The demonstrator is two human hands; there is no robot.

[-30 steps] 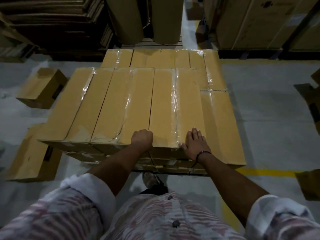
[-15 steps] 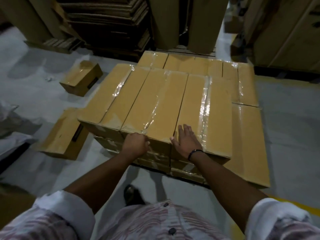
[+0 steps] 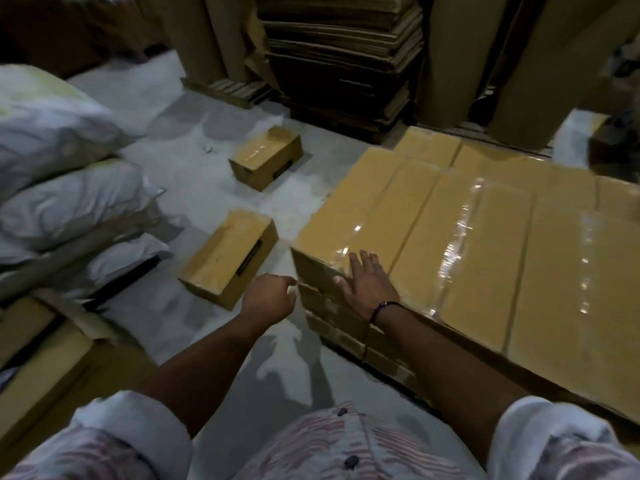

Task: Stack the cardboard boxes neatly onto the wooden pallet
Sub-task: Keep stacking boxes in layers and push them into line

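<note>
Cardboard boxes (image 3: 502, 254) under flat right grip (image 3: 369, 287), just beside left grip (image 3: 268, 296).

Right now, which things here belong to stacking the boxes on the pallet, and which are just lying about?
Belong to the job: stacked cardboard boxes, with the right hand flat on their near corner; near loose box on the floor; far loose box; left hand, holding nothing.
Just lying about: piled white sacks; stack of flattened cardboard; upright cardboard.
</note>
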